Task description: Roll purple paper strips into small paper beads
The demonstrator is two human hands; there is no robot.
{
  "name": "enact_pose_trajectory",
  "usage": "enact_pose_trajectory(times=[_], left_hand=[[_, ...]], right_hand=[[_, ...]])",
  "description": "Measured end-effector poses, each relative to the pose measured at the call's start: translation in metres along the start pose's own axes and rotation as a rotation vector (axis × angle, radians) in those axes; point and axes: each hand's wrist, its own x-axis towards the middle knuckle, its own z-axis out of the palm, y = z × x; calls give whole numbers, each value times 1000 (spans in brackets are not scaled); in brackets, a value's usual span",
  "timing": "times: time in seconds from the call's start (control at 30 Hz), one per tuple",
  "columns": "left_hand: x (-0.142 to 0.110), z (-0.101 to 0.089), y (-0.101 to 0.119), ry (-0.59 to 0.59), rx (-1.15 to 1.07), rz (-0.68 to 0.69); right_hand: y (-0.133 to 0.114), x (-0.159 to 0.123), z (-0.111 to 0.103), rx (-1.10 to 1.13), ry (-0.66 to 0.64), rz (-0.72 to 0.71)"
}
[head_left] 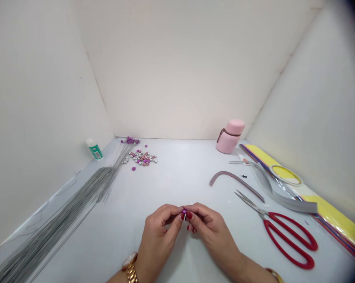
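Between the fingertips of both hands is a small purple folded paper star (184, 211), mostly covered by the fingers. My left hand (163, 226) pinches it from the left with thumb and forefinger. From the other side, my right hand (208, 226) pinches it the same way, its thumb touching the star's edge. Farther back on the left lies a loose pile of small paper stars (144, 158) in silver, purple and pinkish brown. A brownish paper strip (236, 179) curves across the table to the right of my hands.
Red-handled scissors (264, 214) lie open at right, by silver strips (292, 202), a tape roll (286, 175) and yellow sheets (336, 214). A pink flask (230, 137) stands behind. Grey wires (77, 204), some purple-tipped, run along the left, near a green-and-white glue stick (94, 149).
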Motion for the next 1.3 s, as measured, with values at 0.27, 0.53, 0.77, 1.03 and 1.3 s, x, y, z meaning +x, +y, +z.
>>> enact_pose_trajectory(times=[0.27, 0.53, 0.77, 1.03, 1.3], left_hand=[[1, -2, 2, -18, 32, 35], [1, 0, -1, -23, 56, 120], [1, 1, 0, 7, 117, 172], [0, 4, 1, 78, 218, 286], [-3, 5, -3, 92, 236, 226]], right_hand=[[2, -1, 0, 41, -20, -46], [3, -1, -1, -47, -48, -151], [2, -2, 0, -85, -39, -175], [3, -5, 3, -185, -7, -237], [9, -6, 10, -262, 82, -306]])
